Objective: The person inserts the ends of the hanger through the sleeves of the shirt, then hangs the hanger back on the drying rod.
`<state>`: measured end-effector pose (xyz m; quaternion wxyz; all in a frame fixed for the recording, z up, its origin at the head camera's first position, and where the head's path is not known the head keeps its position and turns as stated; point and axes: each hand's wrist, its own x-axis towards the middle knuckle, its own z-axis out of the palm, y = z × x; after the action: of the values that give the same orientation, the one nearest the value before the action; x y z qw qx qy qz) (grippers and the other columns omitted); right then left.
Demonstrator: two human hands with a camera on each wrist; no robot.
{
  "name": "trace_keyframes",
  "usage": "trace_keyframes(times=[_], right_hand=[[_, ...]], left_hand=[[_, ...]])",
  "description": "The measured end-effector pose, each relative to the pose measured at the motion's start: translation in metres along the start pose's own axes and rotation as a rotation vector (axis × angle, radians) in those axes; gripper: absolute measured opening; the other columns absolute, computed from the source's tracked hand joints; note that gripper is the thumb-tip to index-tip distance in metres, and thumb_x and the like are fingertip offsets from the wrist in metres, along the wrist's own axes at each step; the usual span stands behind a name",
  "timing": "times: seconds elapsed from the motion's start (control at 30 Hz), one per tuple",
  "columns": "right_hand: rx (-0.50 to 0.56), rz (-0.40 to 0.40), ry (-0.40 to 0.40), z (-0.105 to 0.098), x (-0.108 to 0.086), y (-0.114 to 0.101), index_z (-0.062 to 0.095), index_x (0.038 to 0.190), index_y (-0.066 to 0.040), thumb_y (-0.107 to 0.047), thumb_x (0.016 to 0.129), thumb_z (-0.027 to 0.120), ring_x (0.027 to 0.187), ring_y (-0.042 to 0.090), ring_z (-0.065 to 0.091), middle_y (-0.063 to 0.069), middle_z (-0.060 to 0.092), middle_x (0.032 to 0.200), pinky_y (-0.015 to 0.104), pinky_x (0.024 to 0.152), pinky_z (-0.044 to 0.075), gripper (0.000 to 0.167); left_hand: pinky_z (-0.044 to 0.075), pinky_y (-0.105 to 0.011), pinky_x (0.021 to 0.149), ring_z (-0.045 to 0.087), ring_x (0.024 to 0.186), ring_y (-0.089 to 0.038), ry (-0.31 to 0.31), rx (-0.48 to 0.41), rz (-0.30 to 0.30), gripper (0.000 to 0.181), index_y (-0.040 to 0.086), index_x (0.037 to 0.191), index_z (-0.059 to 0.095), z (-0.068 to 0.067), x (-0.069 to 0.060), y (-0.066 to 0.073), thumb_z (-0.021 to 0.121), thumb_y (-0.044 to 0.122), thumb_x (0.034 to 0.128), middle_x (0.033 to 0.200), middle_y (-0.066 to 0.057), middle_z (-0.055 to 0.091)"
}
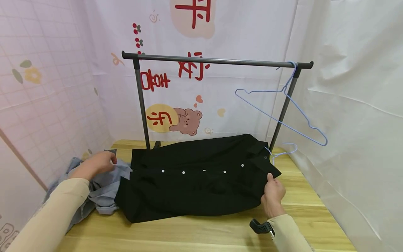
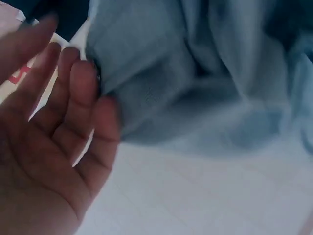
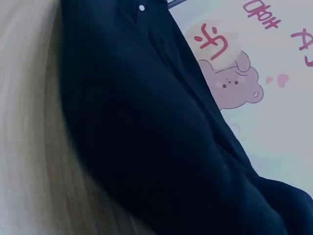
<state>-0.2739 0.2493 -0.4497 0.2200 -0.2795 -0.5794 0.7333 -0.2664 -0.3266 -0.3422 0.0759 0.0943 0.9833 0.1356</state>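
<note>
A black button-up shirt (image 1: 195, 189) lies front side up across the table, its collar to the right and its hem to the left. From its neck sticks out the blue hook of a hanger (image 1: 284, 152); the hanger's body is hidden by the cloth. My right hand (image 1: 274, 191) pinches the shirt near the collar, thumb on top; the right wrist view shows the dark shirt (image 3: 146, 127) but no fingers. My left hand (image 1: 98, 164) is over a heap of blue-grey clothes (image 1: 105, 192). Its fingers are loosely bent beside the grey-blue cloth (image 2: 156, 88), apparently holding nothing.
A dark metal clothes rack (image 1: 214, 61) stands behind the shirt. An unloaded blue wire hanger (image 1: 277, 120) hangs at the right end of its bar. Printed cloth sheets (image 1: 239, 28) surround the wooden table (image 1: 189, 236).
</note>
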Motion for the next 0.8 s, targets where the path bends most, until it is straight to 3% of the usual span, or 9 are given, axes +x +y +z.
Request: trace_keyframes(times=[0.07, 0.13, 0.23, 0.33, 0.5, 0.63, 0.7, 0.8], right_hand=[[0.007, 0.000, -0.001, -0.001, -0.001, -0.001, 0.043, 0.053, -0.017, -0.029, 0.100, 0.060, 0.064, 0.010, 0.044, -0.008, 0.037, 0.059, 0.023, 0.063, 0.039, 0.051], [0.009, 0.000, -0.007, -0.002, -0.001, -0.003, 0.042, 0.053, -0.017, -0.030, 0.100, 0.060, 0.064, 0.010, 0.045, -0.008, 0.037, 0.058, 0.022, 0.062, 0.040, 0.051], [0.009, 0.004, -0.018, -0.003, -0.003, -0.005, 0.044, 0.054, -0.017, -0.031, 0.100, 0.059, 0.066, 0.010, 0.045, -0.008, 0.039, 0.060, 0.023, 0.063, 0.040, 0.051], [0.015, 0.011, -0.028, -0.003, -0.004, -0.005, 0.047, 0.054, -0.016, -0.031, 0.100, 0.060, 0.068, 0.010, 0.048, -0.008, 0.043, 0.062, 0.022, 0.064, 0.042, 0.050], [0.011, 0.006, -0.030, -0.003, -0.005, -0.004, 0.043, 0.054, -0.016, -0.030, 0.100, 0.060, 0.065, 0.011, 0.046, -0.007, 0.039, 0.060, 0.023, 0.062, 0.040, 0.051], [-0.002, -0.006, -0.030, -0.002, -0.008, -0.003, 0.042, 0.054, -0.015, -0.029, 0.100, 0.060, 0.066, 0.011, 0.044, -0.007, 0.037, 0.061, 0.024, 0.063, 0.039, 0.051], [-0.003, -0.010, -0.035, -0.002, -0.010, -0.002, 0.043, 0.054, -0.015, -0.029, 0.100, 0.060, 0.067, 0.011, 0.045, -0.007, 0.038, 0.062, 0.024, 0.063, 0.039, 0.051], [0.000, -0.017, -0.033, -0.002, -0.012, -0.002, 0.043, 0.054, -0.015, -0.028, 0.100, 0.060, 0.065, 0.011, 0.045, -0.007, 0.040, 0.061, 0.023, 0.061, 0.040, 0.051]], left_hand=[[0.050, -0.047, 0.069, 0.062, 0.083, -0.033, 0.053, 0.019, 0.008, 0.017, -0.006, 0.100, 0.067, 0.005, 0.005, 0.005, 0.064, 0.007, 0.0897, 0.098, -0.021, 0.065], [0.050, -0.046, 0.068, 0.061, 0.080, -0.028, 0.062, -0.009, 0.036, 0.019, -0.004, 0.100, 0.068, 0.013, 0.007, 0.013, 0.065, 0.014, 0.0932, 0.093, -0.016, 0.066], [0.051, -0.044, 0.070, 0.063, 0.082, -0.023, 0.020, -0.078, 0.069, 0.031, -0.001, 0.103, 0.069, 0.031, 0.008, 0.029, 0.066, 0.029, 0.0955, 0.094, -0.008, 0.068], [0.051, -0.047, 0.077, 0.064, 0.091, -0.028, -0.052, -0.113, 0.100, 0.048, -0.003, 0.112, 0.067, 0.056, 0.008, 0.048, 0.067, 0.041, 0.0935, 0.104, -0.012, 0.067], [0.043, -0.056, 0.095, 0.054, 0.117, -0.040, -0.104, -0.023, 0.149, 0.062, 0.002, 0.129, 0.060, 0.102, 0.006, 0.066, 0.080, 0.038, 0.0827, 0.127, -0.019, 0.059], [0.041, -0.055, 0.093, 0.053, 0.110, -0.034, -0.081, 0.098, 0.232, 0.044, 0.012, 0.113, 0.069, 0.124, 0.005, 0.068, 0.085, 0.032, 0.0774, 0.113, -0.007, 0.063], [0.042, -0.052, 0.087, 0.054, 0.100, -0.030, -0.049, 0.129, 0.287, 0.031, 0.014, 0.102, 0.071, 0.126, 0.004, 0.068, 0.083, 0.030, 0.0788, 0.102, -0.003, 0.063], [0.047, -0.045, 0.081, 0.061, 0.091, -0.026, 0.026, 0.094, 0.362, 0.016, 0.012, 0.095, 0.073, 0.119, 0.002, 0.069, 0.079, 0.021, 0.0841, 0.094, 0.000, 0.066]])
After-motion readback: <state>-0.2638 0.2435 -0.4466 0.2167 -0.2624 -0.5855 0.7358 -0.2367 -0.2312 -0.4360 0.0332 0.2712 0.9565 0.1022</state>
